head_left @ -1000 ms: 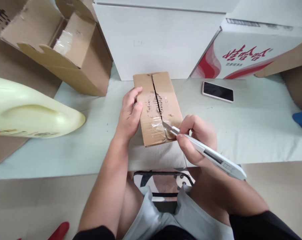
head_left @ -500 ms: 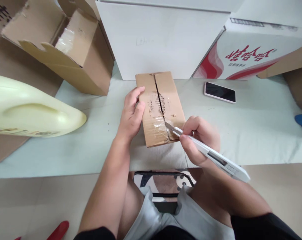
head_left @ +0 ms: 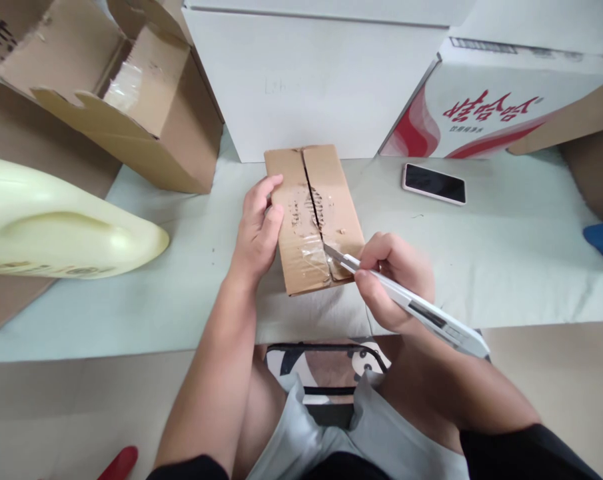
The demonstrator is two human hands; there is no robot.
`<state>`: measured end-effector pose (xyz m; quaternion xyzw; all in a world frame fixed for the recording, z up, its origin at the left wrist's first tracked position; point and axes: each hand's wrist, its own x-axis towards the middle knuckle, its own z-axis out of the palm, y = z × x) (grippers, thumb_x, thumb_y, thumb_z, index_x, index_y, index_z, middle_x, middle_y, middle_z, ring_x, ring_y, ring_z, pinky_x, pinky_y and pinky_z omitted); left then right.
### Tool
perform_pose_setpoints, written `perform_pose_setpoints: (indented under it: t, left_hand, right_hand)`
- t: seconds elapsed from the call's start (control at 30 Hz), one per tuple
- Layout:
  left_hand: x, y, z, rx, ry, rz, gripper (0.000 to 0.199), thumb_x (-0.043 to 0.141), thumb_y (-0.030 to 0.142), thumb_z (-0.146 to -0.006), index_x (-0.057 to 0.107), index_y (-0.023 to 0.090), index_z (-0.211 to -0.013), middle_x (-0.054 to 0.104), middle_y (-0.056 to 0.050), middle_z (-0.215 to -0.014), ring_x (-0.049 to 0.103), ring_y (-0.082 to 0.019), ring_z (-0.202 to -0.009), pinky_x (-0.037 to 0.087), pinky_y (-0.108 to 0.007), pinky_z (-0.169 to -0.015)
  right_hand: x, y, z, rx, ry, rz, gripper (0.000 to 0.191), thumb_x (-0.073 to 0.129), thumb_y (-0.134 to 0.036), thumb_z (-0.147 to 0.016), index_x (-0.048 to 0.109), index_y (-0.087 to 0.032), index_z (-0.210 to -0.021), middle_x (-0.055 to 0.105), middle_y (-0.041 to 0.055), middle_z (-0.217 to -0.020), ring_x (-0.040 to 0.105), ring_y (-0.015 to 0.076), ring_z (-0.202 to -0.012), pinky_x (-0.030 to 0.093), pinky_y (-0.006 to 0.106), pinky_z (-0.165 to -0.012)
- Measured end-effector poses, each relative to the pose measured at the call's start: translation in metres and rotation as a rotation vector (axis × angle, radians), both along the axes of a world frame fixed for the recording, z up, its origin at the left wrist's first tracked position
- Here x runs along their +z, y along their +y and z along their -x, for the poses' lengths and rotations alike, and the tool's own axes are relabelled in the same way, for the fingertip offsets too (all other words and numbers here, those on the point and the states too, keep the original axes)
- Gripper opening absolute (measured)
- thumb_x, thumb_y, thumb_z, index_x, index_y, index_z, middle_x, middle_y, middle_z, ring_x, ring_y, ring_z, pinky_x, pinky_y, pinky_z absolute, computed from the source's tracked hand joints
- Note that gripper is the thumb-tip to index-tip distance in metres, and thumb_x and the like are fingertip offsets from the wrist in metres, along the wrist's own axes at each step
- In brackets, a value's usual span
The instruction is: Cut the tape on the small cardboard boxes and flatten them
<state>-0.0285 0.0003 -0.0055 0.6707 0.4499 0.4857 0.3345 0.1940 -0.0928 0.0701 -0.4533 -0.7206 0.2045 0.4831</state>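
Observation:
A small brown cardboard box (head_left: 296, 183) lies in front of me, with a dark gap running along its top seam and clear tape across the near end. My left hand (head_left: 258, 230) grips the box's left side, thumb and index finger at its edge. In my right hand (head_left: 396, 277) is a white utility knife (head_left: 421, 307), pinched between thumb and fingers. Its blade is out, and the tip touches the seam by the tape. The far side of the left fingers is partly hidden by the box.
Behind the box stands a large white carton (head_left: 311, 87), with a red-and-white carton (head_left: 486, 113) to its right. A phone (head_left: 434, 183) lies on the pale cloth (head_left: 506, 267). Leftward are an opened cardboard box (head_left: 181, 133) and a pale yellow bottle (head_left: 71, 220).
The whole view has shifted slightly, so most things sit a little further left. Both hands keep their holds, and the blade tip stays at about the same place on the seam.

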Motion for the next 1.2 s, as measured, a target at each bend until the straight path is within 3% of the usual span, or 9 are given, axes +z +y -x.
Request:
perform_pose_setpoints:
  t: [1.2]
  left_hand:
    - [0.0015, -0.0013, -0.0009, 0.023, 0.008, 0.004, 0.062, 0.048, 0.073, -0.102, 0.057, 0.032, -0.147, 0.058, -0.009, -0.157, 0.053, -0.032, -0.148, 0.044, -0.048, -0.126]
  right_hand:
    - [-0.0021, -0.0001, 0.006, 0.012, -0.005, -0.02, 0.017, 0.056, -0.013, -0.075, 0.045, -0.025, -0.077, 0.046, -0.0066, -0.064, 0.041, 0.0086, -0.053, 0.032, 0.023, -0.05]
